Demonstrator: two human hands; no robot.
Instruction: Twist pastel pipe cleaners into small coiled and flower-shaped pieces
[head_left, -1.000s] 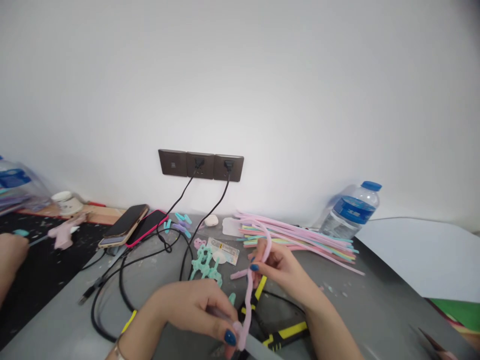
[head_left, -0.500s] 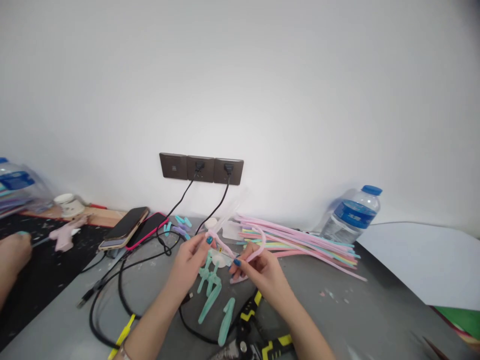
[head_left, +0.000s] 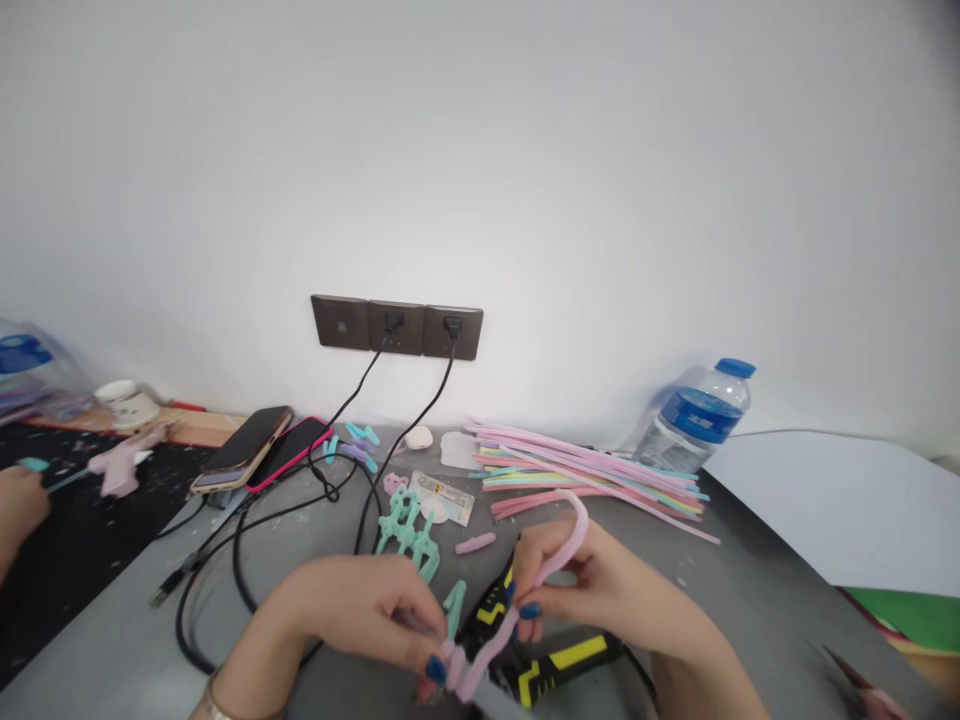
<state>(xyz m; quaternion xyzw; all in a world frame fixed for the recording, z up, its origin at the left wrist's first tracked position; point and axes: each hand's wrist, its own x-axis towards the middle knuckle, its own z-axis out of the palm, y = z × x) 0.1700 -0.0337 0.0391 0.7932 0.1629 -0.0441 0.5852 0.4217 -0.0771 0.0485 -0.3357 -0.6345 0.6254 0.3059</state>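
Note:
A fuzzy pink pipe cleaner (head_left: 576,532) runs between my two hands, low in the head view. My left hand (head_left: 371,612) pinches its folded lower end between thumb and fingers. Higher along the same strand, my right hand (head_left: 585,575) grips it, and the free end curls up over that hand. Beneath the hands lie pliers with black and yellow handles (head_left: 574,658), their jaws partly hidden. Twisted mint-green pipe cleaner pieces (head_left: 405,530) rest beyond my left hand, with a bent green piece (head_left: 455,600) nearer. A short pink piece (head_left: 475,543) lies beyond the pliers.
Behind the hands are a bundle of coloured pipe cleaners (head_left: 592,470), a card (head_left: 454,500) and a water bottle (head_left: 694,415). Phones (head_left: 247,440) and black cables (head_left: 240,560) lie left. Another person's hand (head_left: 22,505) is near a pink glue gun (head_left: 120,465). Scissors (head_left: 862,685) lie lower right.
Both hands have come down and closer, bringing the pink pipe cleaner over the pliers. The card, green pieces and short pink piece show more fully. The view has shifted slightly.

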